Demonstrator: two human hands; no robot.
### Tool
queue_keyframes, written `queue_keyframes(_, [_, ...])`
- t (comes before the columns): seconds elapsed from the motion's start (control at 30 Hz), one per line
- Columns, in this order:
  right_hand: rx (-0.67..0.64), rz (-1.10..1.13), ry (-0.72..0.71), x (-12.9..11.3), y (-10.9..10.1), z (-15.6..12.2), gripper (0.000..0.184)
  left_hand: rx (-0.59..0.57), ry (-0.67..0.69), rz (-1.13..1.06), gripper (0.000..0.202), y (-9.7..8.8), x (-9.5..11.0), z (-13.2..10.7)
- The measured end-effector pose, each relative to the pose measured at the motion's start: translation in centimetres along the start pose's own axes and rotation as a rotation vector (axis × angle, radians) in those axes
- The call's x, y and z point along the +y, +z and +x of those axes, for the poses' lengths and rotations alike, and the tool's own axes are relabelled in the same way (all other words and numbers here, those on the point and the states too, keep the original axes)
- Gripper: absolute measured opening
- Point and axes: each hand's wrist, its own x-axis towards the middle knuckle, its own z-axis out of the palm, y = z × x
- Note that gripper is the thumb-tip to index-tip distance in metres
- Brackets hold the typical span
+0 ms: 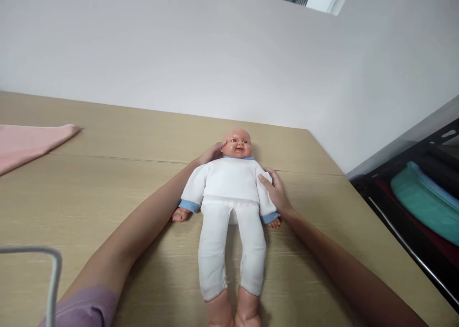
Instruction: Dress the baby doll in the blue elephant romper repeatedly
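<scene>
Close in at lower left, got a grey tube or cable (53, 284), bent at a corner, too little of it showing to name for sure. Next to it, purple sleeve (86, 305) on the left arm. Onto the desk (308, 155) and straight to the doll (231, 179), flat on its back, face up, bare feet (247, 308) toward the camera. Following the long axis up from there: white trousers (213, 241), white top, running almost straight away from the lens, not crosswise at all. Reaching the right grip (277, 188) first, nearer of the two: grasping the doll's sleeved arm from the outer side, thumb over the cloth. Farther up, across the body, left grip (214, 152): cupped against the side of the head (233, 136), fingers mostly hidden, so can't tell how firmly closed. Lying right between the two, then, touched from both sides, high on one, lower on the other. Well off to the left, pink cloth (28, 143); out past the right edge, black rack (405, 250) with green fabric (426, 202). Behind all that, pale wall (143, 45).
</scene>
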Motion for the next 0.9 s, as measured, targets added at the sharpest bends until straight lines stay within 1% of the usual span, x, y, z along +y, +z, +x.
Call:
queue_keyframes(0.1, [-0.052,0.032,-0.025,-0.2,-0.3,-0.2,0.052,-0.028,-0.015,-0.013,0.062,0.4,0.1,-0.2])
queue_keyframes(0.17, [-0.083,0.029,-0.044,-0.2,-0.6,-0.1,0.053,-0.040,-0.032,-0.006,0.064,0.7,0.1,-0.5])
queue_keyframes(0.33, [-0.097,-0.057,-0.090,0.7,-1.6,0.1,0.059,-0.006,-0.069,0.030,0.064,1.5,0.4,-1.2])
queue_keyframes(0.43, [-0.122,-0.107,-0.102,1.2,-3.1,-0.4,0.056,-0.004,-0.079,0.024,0.062,1.6,0.4,-1.1])
queue_keyframes(0.57, [-0.217,-0.178,-0.130,1.2,-5.6,-2.0,0.052,0.024,-0.059,0.029,0.057,1.3,0.4,-1.0])
queue_keyframes(0.63, [-0.250,-0.204,-0.143,1.1,-6.3,-2.5,0.052,0.045,-0.053,0.037,0.056,1.3,0.4,-1.2])
queue_keyframes(0.7, [-0.252,-0.225,-0.159,0.9,-6.4,-2.8,0.052,0.043,-0.058,0.035,0.058,1.4,0.4,-1.3])
queue_keyframes(0.77, [-0.242,-0.234,-0.171,0.7,-6.3,-3.0,0.054,0.009,-0.053,0.030,0.062,1.6,0.4,-1.4])
queue_keyframes(0.83, [-0.225,-0.252,-0.190,0.5,-6.0,-3.3,0.054,-0.038,-0.017,0.042,0.066,1.6,0.4,-1.4])
queue_keyframes(0.9, [-0.202,-0.315,-0.251,0.1,-6.0,-3.8,0.053,-0.055,0.027,0.087,0.072,1.4,0.3,-1.3])
